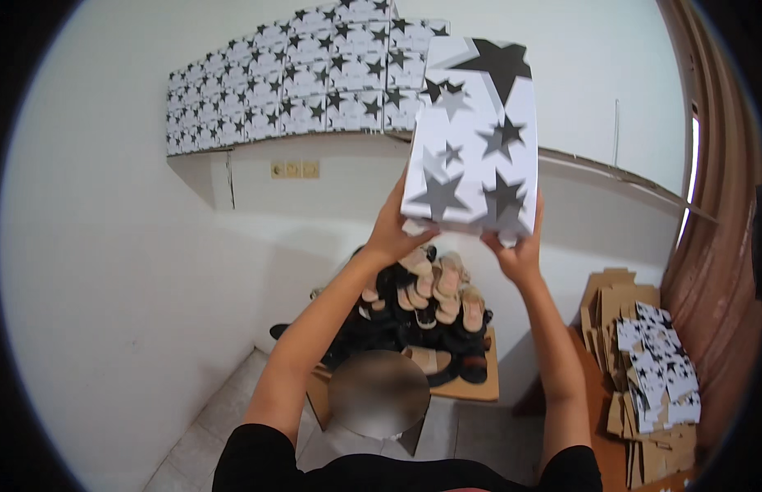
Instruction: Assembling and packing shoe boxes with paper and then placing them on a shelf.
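A white cardboard box (467,135) printed with black and grey stars is held up in front of me, about level with the wall shelf (598,166). My left hand (393,231) grips its lower left corner, with the thumb under the near edge. The lower right corner is in my right hand (520,252), its fingers along the side. Both arms are stretched forward and up. Just behind and left of the held box stand rows of matching star-printed boxes (303,78), stacked on the shelf. Whether the held box touches them or the shelf, I cannot tell.
Below my hands, a pile of black and beige sandals (447,283) covers a low wooden table (483,385). At the right, flattened brown cardboard and star-printed pieces (656,365) lie on a brown surface beside a brown curtain (730,287). Wall sockets (295,170) sit under the shelf.
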Available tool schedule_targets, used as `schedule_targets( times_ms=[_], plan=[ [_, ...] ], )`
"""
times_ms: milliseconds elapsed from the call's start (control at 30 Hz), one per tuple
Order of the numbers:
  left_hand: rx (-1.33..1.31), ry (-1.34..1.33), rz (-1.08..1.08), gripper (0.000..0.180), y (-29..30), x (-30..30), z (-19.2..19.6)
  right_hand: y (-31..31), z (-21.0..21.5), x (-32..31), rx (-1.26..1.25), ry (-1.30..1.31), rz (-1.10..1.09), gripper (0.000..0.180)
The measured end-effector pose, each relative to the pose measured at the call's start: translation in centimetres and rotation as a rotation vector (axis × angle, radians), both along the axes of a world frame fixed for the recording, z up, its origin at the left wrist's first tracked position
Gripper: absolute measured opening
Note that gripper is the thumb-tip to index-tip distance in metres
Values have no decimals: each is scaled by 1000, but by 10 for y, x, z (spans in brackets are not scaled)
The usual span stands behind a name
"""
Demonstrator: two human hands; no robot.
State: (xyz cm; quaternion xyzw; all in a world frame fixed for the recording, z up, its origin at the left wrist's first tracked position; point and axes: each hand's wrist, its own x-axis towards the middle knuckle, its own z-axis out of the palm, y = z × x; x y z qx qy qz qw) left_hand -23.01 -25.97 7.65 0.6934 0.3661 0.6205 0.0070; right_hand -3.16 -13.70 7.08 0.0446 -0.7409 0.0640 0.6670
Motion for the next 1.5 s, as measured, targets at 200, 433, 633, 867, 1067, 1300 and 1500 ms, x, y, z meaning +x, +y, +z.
schedule_targets(
  times_ms=[200,433,633,867,1067,1300,1500],
  plan=[
    [321,-70,-5,90,54,-59,114,28,144,-51,96,72,289,83],
    [507,-105,135,69,66,-78,227,62,275,-105,415,247,65,61],
    [594,-26,203,71,87,-126,303,87,342,-130,450,262,-30,69],
    [662,61,328,58,111,-177,364,111,376,-176,284,178,221,56],
    [615,49,326,51,119,-176,388,124,402,-185,302,347,-132,47],
    [684,109,724,46,134,-159,403,141,423,-201,208,401,-125,23],
    [767,174,814,56,156,-186,419,143,417,-221,143,342,-60,27]
  ],
)
